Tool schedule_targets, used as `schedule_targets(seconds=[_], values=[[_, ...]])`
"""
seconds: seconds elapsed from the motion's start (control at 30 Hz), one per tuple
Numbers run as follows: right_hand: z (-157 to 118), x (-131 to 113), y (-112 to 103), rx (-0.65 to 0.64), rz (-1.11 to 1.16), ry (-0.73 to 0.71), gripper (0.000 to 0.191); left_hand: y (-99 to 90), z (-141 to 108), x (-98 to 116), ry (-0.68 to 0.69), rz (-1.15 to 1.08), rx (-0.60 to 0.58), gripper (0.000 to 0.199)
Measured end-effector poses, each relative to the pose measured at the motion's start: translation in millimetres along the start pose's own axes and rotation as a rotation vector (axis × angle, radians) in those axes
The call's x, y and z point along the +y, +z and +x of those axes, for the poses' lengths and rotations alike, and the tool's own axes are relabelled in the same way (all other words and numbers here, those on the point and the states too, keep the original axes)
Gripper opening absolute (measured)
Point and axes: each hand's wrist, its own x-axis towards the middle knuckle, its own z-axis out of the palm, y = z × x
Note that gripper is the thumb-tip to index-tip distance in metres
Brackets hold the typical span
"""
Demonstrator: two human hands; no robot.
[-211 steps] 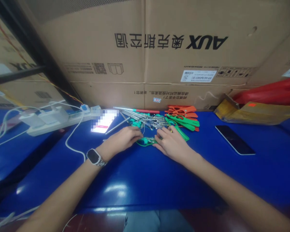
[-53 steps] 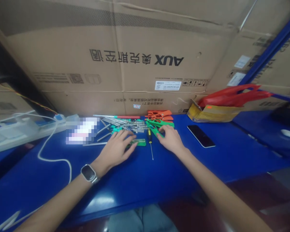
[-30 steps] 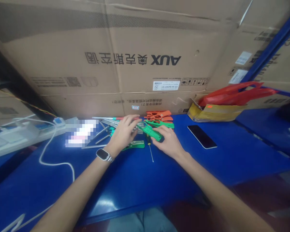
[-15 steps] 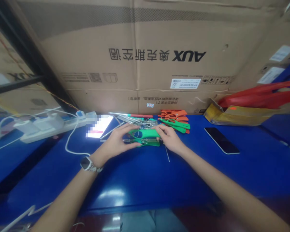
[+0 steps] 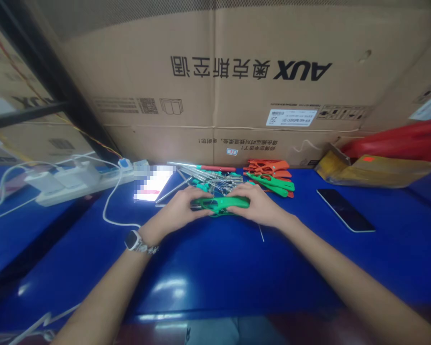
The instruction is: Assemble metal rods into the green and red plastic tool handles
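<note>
Both hands grip a green plastic shell (image 5: 233, 203) above the blue table (image 5: 208, 278). My left hand (image 5: 181, 208) closes on its left end, thumb below and fingers on top; a watch is on that wrist. On the shell's right part, my right hand (image 5: 256, 205) is closed the same way. Behind the hands lies a pile of thin metal rods (image 5: 215, 176) with small green parts. Orange shells (image 5: 269, 167) and green shells (image 5: 273, 184) are stacked right of the pile. A thin rod (image 5: 261, 232) sticks out below my right hand.
A dark phone (image 5: 345, 211) lies at the right, near a yellow-taped box (image 5: 384, 171) holding something red. At the left are a lit screen (image 5: 156, 184) and a white power strip (image 5: 89, 184) with cables. A large cardboard box (image 5: 215, 96) stands behind.
The view has shifted slightly. The two green shell pieces, seen apart before, now look pressed together, and my right hand has wrapped further over the top one.
</note>
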Motion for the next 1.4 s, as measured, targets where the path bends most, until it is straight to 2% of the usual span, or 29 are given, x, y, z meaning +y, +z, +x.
schedule_targets(seconds=[0.23,0.7,0.9,1.07,1.4], values=[[-9.1,-1.4,10.5,-0.001,-0.066,0.100,0.025,-9.0,-3.9,-4.0,-0.083,0.072,-0.050,0.053],[-14.3,6.2,17.3,-0.020,-0.175,0.100,0.031,0.0,-2.0,-4.0,-0.052,0.115,-0.123,0.037],[-13.1,6.7,20.5,-0.014,-0.181,0.091,0.030,6.2,-2.2,-3.6,-0.038,0.140,-0.094,0.042],[-13.2,3.0,18.6,-0.018,-0.174,0.101,0.033,9.7,-2.3,-4.6,-0.059,0.107,-0.091,0.033],[-3.8,8.8,9.2,-0.154,-0.171,0.071,0.033,10.8,1.8,-2.2,-0.069,0.093,-0.090,0.030]])
